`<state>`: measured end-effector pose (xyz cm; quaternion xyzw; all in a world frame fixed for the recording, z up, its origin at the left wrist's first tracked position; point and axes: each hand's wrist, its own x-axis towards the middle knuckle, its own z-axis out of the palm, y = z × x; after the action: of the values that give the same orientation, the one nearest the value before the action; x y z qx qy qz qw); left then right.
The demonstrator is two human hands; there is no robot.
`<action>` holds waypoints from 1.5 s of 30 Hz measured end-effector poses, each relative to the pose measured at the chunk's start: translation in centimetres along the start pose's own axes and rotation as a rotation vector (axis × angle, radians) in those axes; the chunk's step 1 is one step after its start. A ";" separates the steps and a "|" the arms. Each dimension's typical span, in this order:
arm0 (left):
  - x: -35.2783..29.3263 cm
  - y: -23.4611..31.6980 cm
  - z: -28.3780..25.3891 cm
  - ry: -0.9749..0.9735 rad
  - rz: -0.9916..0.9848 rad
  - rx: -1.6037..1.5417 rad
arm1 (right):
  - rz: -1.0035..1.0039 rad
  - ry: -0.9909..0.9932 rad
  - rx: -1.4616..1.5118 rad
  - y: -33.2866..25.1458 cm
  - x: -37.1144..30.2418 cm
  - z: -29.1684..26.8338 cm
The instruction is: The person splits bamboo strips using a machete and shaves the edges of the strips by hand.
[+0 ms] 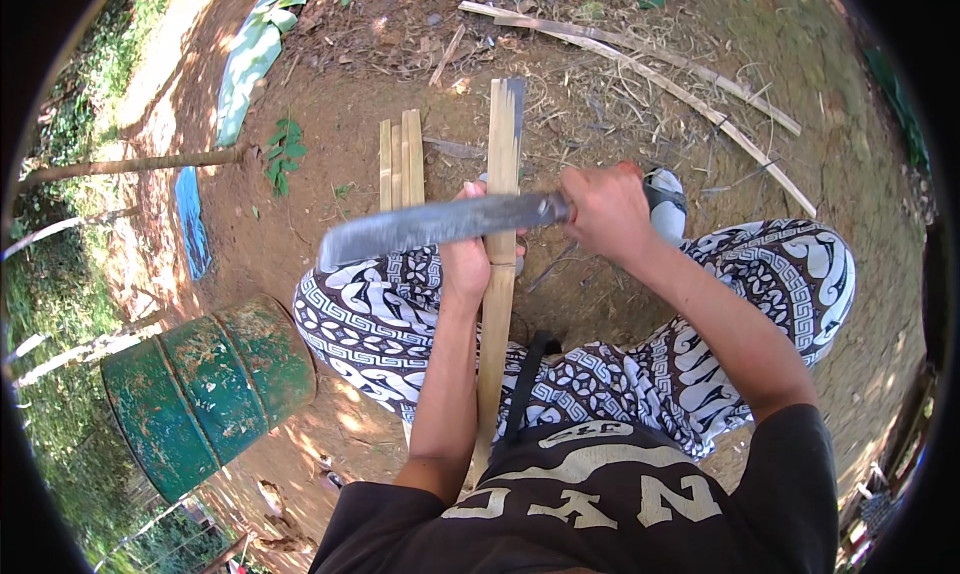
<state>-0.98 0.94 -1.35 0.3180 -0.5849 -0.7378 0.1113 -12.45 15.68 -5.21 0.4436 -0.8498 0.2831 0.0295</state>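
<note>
My right hand is closed around the handle of a machete. Its broad, worn grey blade points left and passes across my left hand and a long bamboo strip. My left hand grips that strip below the blade, its fingers partly hidden by the machete. The strip runs from my lap up past the blade, with a node at mid-length and a ragged, dark-edged far end. Whether the blade touches the bamboo I cannot tell. Just left of it, several narrower bamboo strips lie side by side on the ground.
A rusty green drum stands at the left. Beyond it are a thin pole, a blue plastic piece and long green leaves. Two long bamboo slats lie at the far right among pale shavings.
</note>
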 end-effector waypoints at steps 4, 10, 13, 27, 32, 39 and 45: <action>0.1 0.2 0.4 -0.012 -0.043 0.041 | 0.197 0.014 -0.065 3.7 2.6 -0.9; 0.0 0.3 0.5 -0.150 -0.055 0.111 | 0.570 0.194 -0.194 7.6 5.8 -4.0; 0.5 0.1 -0.1 -0.170 -0.052 0.100 | 0.618 0.102 0.154 4.6 4.5 -5.3; -0.4 0.9 1.4 -0.253 -0.021 0.256 | 0.061 -0.129 -0.086 1.8 2.0 -2.3; -2.1 1.7 1.9 -0.307 -0.037 0.232 | 0.411 -0.081 -0.122 5.5 4.0 -2.4; -0.9 1.4 0.9 -0.195 -0.044 0.235 | 0.904 0.021 0.008 14.8 3.7 -1.6; 0.5 2.5 -0.6 -0.215 -0.077 0.030 | 0.562 0.031 0.222 4.4 4.4 -6.9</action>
<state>-1.48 -0.48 0.72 0.2610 -0.5920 -0.7624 0.0148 -19.92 17.93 -0.10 0.1871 -0.9026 0.3780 -0.0859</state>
